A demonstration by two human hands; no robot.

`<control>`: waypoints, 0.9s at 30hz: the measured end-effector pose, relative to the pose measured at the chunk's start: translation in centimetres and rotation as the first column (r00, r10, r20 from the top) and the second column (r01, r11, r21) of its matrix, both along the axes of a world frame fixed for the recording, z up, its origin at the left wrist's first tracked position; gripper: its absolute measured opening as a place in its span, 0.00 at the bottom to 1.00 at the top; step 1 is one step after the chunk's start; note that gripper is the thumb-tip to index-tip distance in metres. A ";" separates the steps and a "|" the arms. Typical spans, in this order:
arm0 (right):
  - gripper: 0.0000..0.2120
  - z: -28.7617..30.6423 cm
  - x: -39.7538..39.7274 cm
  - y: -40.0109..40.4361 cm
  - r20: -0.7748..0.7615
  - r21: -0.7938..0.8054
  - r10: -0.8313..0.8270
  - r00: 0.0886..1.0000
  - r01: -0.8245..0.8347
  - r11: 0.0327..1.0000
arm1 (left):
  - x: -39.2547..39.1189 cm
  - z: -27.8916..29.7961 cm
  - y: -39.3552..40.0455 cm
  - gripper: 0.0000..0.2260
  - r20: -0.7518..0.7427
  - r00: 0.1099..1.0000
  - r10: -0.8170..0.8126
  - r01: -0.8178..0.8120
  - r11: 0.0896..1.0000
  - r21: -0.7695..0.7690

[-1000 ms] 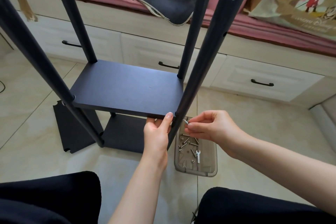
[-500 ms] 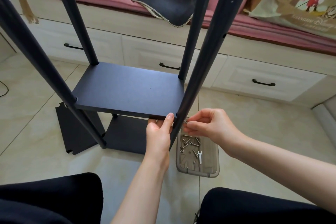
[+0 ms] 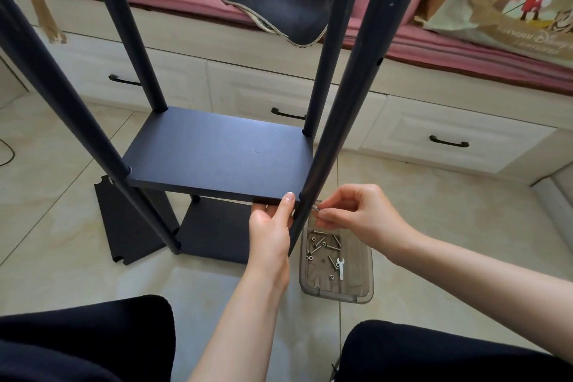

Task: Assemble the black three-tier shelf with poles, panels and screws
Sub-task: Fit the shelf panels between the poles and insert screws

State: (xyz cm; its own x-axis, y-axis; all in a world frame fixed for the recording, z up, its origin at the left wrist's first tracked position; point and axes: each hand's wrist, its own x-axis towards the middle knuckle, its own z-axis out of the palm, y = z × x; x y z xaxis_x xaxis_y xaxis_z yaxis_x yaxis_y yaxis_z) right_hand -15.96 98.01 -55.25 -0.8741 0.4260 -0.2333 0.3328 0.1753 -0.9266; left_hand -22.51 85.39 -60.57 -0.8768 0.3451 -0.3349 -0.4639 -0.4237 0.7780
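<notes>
Beige tiled floor [image 3: 434, 214], cream drawer units [image 3: 459, 136] with black handles along the far side, pink cushion [image 3: 387, 18] on top of them.

Head view only:
- Black shelf frame stands on the floor, centre-left. Four poles rise from it; near-right pole [image 3: 350, 102] leans toward the camera, side holes visible along it.
- Middle panel [image 3: 217, 155] sits between the poles, roughly level. Bottom panel [image 3: 217, 232] is below it, down by the floor.
- Third panel [image 3: 124, 226], loose, lies flat on the floor to the left, partly under the frame.
- Left hand [image 3: 269, 232]: grip on the near-right corner of the middle panel, thumb up over the front edge, fingers underneath. Just beside the near-right pole.
- Right hand [image 3: 356, 214]: narrow pinch grip, thumb and fingers closed on a small silver piece [image 3: 317, 207] held against the right side of the near-right pole at panel height. Too small to tell whether it's a screw or a tool.
- Clear plastic tray [image 3: 362, 295] on the floor right below the right hand, near the pole's foot. Inside: loose screws [image 3: 321, 243] and a small flat wrench [image 3: 340, 267].
- Person's knees in black fabric at near left and near right.
- Printed cartoon bag [image 3: 511, 3] on the cushion, far right.
</notes>
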 end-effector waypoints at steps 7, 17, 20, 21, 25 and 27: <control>0.11 -0.2 0.0 -0.3 -0.027 0.249 0.043 0.999 -0.035 0.968 | 0.0 0.1 0.1 0.12 0.019 1.000 0.015 -0.015 1.000 0.023; 0.11 0.0 0.3 0.3 -0.040 0.524 0.212 0.976 -0.161 0.836 | -0.1 -0.1 0.1 0.11 0.004 1.000 0.009 -0.009 1.000 -0.014; 0.10 0.0 0.3 0.4 -0.048 0.523 0.209 0.977 -0.153 0.838 | -0.1 -0.2 0.1 0.11 -0.001 1.000 0.010 -0.010 1.000 -0.021; 0.08 -0.1 0.4 0.4 -0.051 0.528 0.210 0.976 -0.152 0.836 | -0.1 -0.2 0.2 0.11 -0.002 1.000 0.010 -0.010 1.000 -0.023; 0.04 -0.4 0.4 0.4 -0.056 0.579 0.235 0.970 -0.160 0.800 | 0.0 -0.1 0.1 0.10 0.001 1.000 0.003 -0.003 1.000 -0.026; 0.04 -0.4 0.3 0.2 -0.033 0.611 0.237 0.971 -0.169 0.774 | 0.0 -0.1 0.1 0.11 0.004 1.000 -0.004 0.004 0.999 -0.034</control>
State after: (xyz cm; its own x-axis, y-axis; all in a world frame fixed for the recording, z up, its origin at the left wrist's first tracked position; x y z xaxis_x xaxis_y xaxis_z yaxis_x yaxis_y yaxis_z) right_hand -15.64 98.23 -55.62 -0.9602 0.2593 0.1039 0.1360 0.7588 -0.6370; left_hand -22.51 85.47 -60.67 -0.8741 0.3367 -0.3500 -0.4686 -0.3953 0.7901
